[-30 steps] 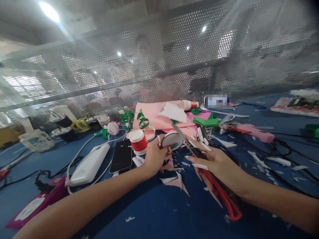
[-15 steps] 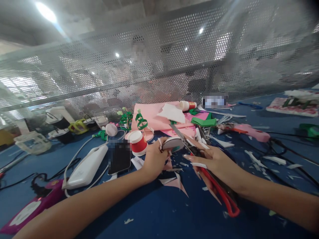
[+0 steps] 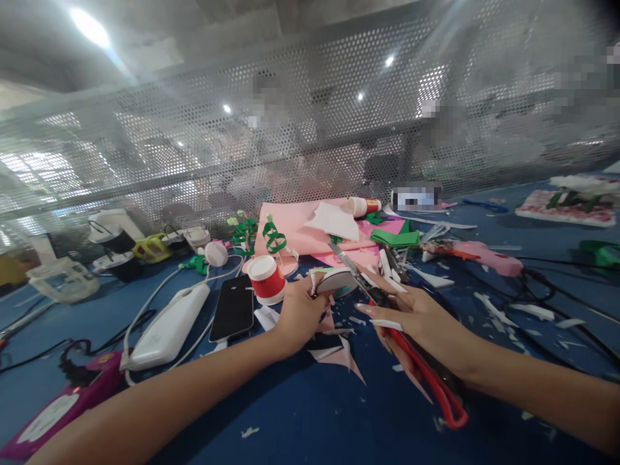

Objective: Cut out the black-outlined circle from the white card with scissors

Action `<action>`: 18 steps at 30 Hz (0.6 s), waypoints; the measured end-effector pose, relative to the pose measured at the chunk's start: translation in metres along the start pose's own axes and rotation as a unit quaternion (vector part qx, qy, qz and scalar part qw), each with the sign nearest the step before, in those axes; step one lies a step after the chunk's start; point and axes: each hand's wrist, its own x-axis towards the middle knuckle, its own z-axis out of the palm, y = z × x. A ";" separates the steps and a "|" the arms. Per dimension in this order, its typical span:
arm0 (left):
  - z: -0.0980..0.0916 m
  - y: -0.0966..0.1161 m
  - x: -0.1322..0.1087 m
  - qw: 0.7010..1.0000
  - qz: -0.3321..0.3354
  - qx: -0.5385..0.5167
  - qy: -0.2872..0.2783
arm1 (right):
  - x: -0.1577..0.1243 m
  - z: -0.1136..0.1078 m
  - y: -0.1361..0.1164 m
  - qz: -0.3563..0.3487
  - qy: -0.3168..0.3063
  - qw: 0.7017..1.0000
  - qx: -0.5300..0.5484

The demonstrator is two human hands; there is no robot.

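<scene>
In the head view my left hand [image 3: 301, 318] pinches the near edge of a flat, round white piece [image 3: 335, 281], probably card. My right hand [image 3: 420, 321] is closed around red-handled scissors [image 3: 349, 263], their blades pointing up and to the left beside the piece's right edge. A narrow white scrap [image 3: 386, 323] lies against my right fingers. The red handle loop sticks out below my right palm. A red and white paper cup [image 3: 269, 281] stands just behind and left of my left hand. Pink and white paper scraps [image 3: 339, 354] lie below my hands.
A black phone [image 3: 232, 310], a white power bank [image 3: 170, 330] with a cable and a purple power strip [image 3: 72, 397] lie on the left. Pink paper [image 3: 285, 216] and green paper [image 3: 396, 236] are behind; a pink glue gun [image 3: 491, 258] lies right. Perforated metal screen [image 3: 310, 135] at the back.
The scissors have shifted very slightly in my right hand. Both hands and the round white piece stay almost where they were.
</scene>
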 end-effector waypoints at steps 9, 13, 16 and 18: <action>0.001 -0.011 0.003 0.993 -0.072 -0.098 0.000 | 0.001 0.000 0.000 -0.001 -0.014 1.000 -0.002; 0.001 -0.012 0.004 0.991 -0.072 -0.109 0.013 | 0.001 0.000 0.000 0.007 -0.016 1.000 -0.007; 0.001 -0.008 0.003 0.996 -0.045 -0.080 0.007 | 0.000 0.001 -0.001 0.002 -0.017 1.000 -0.006; 0.000 -0.006 0.002 0.999 -0.017 -0.043 -0.006 | 0.000 0.002 -0.002 0.011 -0.016 1.000 -0.007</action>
